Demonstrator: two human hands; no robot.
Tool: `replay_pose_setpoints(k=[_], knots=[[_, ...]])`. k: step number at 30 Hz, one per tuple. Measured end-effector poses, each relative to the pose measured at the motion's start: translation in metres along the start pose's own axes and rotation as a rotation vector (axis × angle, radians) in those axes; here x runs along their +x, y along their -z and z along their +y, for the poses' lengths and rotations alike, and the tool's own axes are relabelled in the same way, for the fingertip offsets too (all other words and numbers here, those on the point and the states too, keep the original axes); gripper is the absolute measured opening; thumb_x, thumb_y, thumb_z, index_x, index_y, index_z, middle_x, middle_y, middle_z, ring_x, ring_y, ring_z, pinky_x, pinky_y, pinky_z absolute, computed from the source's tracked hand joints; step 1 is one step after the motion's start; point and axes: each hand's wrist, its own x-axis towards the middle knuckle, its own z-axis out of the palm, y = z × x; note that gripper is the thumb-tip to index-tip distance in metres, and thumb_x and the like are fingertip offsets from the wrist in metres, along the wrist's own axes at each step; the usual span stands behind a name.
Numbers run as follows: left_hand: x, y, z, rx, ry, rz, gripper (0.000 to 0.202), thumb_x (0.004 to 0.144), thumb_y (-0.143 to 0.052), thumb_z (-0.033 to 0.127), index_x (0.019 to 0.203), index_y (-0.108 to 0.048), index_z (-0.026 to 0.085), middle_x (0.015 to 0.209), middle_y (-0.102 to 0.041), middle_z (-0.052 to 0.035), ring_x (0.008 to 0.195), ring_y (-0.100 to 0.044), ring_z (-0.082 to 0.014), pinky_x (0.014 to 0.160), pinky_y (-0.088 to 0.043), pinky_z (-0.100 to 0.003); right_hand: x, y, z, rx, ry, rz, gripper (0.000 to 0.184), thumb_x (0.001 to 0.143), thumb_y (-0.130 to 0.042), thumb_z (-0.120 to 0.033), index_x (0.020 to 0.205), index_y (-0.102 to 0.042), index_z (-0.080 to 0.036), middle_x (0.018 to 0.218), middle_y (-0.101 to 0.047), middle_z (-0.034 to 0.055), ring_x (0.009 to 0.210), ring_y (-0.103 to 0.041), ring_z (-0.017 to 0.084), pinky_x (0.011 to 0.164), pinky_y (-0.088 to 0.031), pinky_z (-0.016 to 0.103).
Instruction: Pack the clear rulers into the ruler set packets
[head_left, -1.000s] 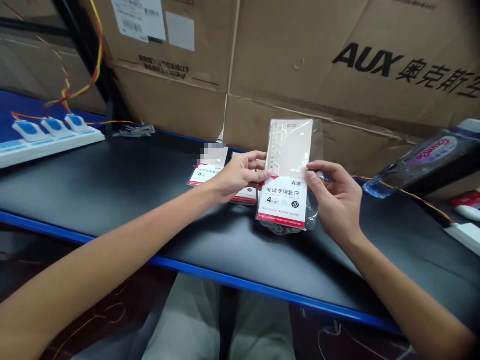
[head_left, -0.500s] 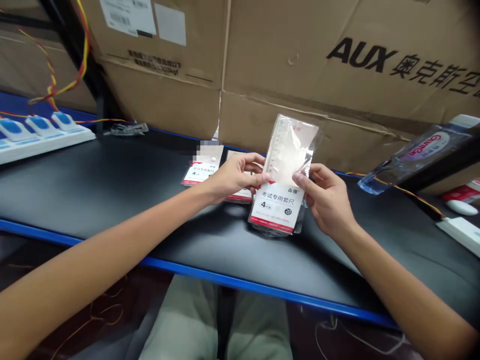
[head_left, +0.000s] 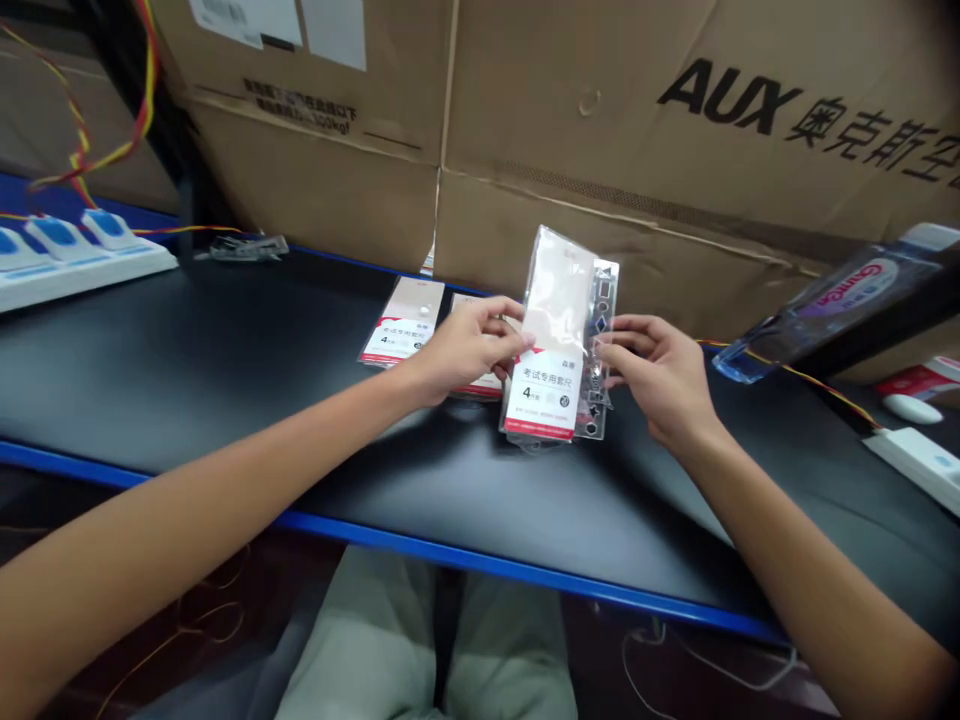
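Observation:
In my left hand (head_left: 484, 345) is a transparent plastic sleeve (head_left: 551, 310) with a white and red label, pinched at its left edge by thumb and fingers and held upright above the table. Behind its right side stands a transparent stencil ruler (head_left: 601, 310) with cut-out shapes. My right hand (head_left: 656, 375) grips that ruler's right edge between thumb and fingers. Below the sleeve, rounded transparent plastic (head_left: 534, 442) peeks out; what it belongs to is hidden. A similar labelled packet (head_left: 405, 320) lies beyond my left forearm, and another packet (head_left: 480, 385) is partly covered by my left hand.
Large cardboard boxes (head_left: 540, 110) line the back of the black table (head_left: 187, 370), which has a blue front edge. A white power strip (head_left: 90, 270) lies at left, near a small plastic bag (head_left: 244, 247). At right are a tilted bottle (head_left: 832, 305) and another power strip (head_left: 919, 465).
The stencil ruler now shows to the right of the sleeve, where it was mostly hidden behind it. My right hand has shifted from the sleeve's edge onto the ruler. The view has moved slightly.

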Motion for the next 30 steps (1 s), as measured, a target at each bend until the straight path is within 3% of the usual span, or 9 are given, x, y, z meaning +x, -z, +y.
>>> replay_pose_setpoints(k=[3, 7, 10, 13, 18, 21, 26, 30], knots=[[0.005, 0.010, 0.008, -0.018, -0.018, 0.144, 0.016, 0.082, -0.072, 0.013, 0.094, -0.062, 0.015, 0.072, -0.067, -0.0011, 0.059, -0.059, -0.0102, 0.056, -0.048, -0.024, 0.012, 0.011, 0.009, -0.002, 0.020, 0.102, 0.042, 0.067, -0.086, -0.029, 0.103, -0.066, -0.023, 0.094, -0.076, 0.0064, 0.065, -0.072, 0.022, 0.046, -0.055, 0.031], [0.008, 0.020, 0.016, -0.011, 0.026, 0.292, 0.010, 0.080, -0.071, 0.014, 0.085, -0.063, 0.016, 0.071, -0.064, -0.0004, 0.056, -0.054, -0.0082, 0.054, -0.043, -0.022, 0.027, 0.027, 0.032, -0.174, 0.060, 0.086, 0.040, 0.074, -0.082, -0.039, 0.108, -0.071, -0.020, 0.096, -0.077, 0.0098, 0.069, -0.074, 0.025, 0.053, -0.058, 0.035], [0.008, 0.022, 0.018, 0.022, 0.063, 0.298, 0.007, 0.079, -0.069, 0.013, 0.082, -0.064, 0.015, 0.071, -0.064, -0.0012, 0.055, -0.052, -0.0075, 0.052, -0.039, -0.021, 0.032, 0.033, 0.044, -0.442, 0.099, 0.011, 0.043, 0.083, -0.073, -0.046, 0.113, -0.074, -0.015, 0.103, -0.078, 0.0138, 0.085, -0.076, 0.029, 0.073, -0.062, 0.043], [0.007, 0.023, 0.018, 0.038, 0.065, 0.285, 0.007, 0.077, -0.069, 0.013, 0.080, -0.063, 0.015, 0.070, -0.063, -0.0009, 0.054, -0.050, -0.0072, 0.051, -0.038, -0.021, 0.030, 0.031, 0.044, -0.673, 0.124, -0.053, 0.041, 0.086, -0.068, -0.047, 0.110, -0.078, -0.015, 0.104, -0.079, 0.0137, 0.095, -0.074, 0.032, 0.088, -0.057, 0.047], [0.009, 0.026, 0.019, 0.033, 0.043, 0.293, 0.007, 0.076, -0.069, 0.014, 0.079, -0.063, 0.015, 0.071, -0.062, -0.0011, 0.055, -0.050, -0.0078, 0.052, -0.038, -0.022, 0.022, 0.023, 0.037, -0.799, 0.230, -0.264, 0.034, 0.084, -0.069, -0.041, 0.106, -0.079, -0.017, 0.107, -0.078, 0.0110, 0.092, -0.072, 0.029, 0.084, -0.056, 0.041], [0.011, 0.028, 0.017, 0.056, 0.039, 0.311, 0.006, 0.077, -0.068, 0.013, 0.079, -0.063, 0.015, 0.071, -0.063, -0.0020, 0.057, -0.053, -0.0092, 0.053, -0.039, -0.023, 0.022, 0.021, 0.040, -0.824, 0.282, -0.305, 0.030, 0.086, -0.066, -0.037, 0.103, -0.079, -0.016, 0.109, -0.077, 0.0113, 0.090, -0.070, 0.028, 0.081, -0.055, 0.041], [0.013, 0.028, 0.010, 0.115, 0.047, 0.286, 0.006, 0.080, -0.068, 0.013, 0.079, -0.063, 0.015, 0.070, -0.062, -0.0007, 0.056, -0.052, -0.0083, 0.052, -0.039, -0.022, 0.021, 0.020, 0.042, -0.804, 0.294, -0.230, 0.033, 0.089, -0.064, -0.037, 0.109, -0.077, -0.015, 0.111, -0.076, 0.0146, 0.089, -0.070, 0.029, 0.079, -0.056, 0.044], [0.009, 0.020, 0.004, 0.079, 0.074, 0.165, 0.010, 0.086, -0.071, 0.018, 0.086, -0.062, 0.014, 0.074, -0.065, -0.0013, 0.057, -0.055, -0.0081, 0.054, -0.044, -0.022, 0.011, 0.009, 0.031, -0.481, 0.302, -0.189, 0.034, 0.091, -0.066, -0.043, 0.114, -0.072, -0.019, 0.119, -0.073, 0.0120, 0.101, -0.071, 0.028, 0.088, -0.058, 0.044]])
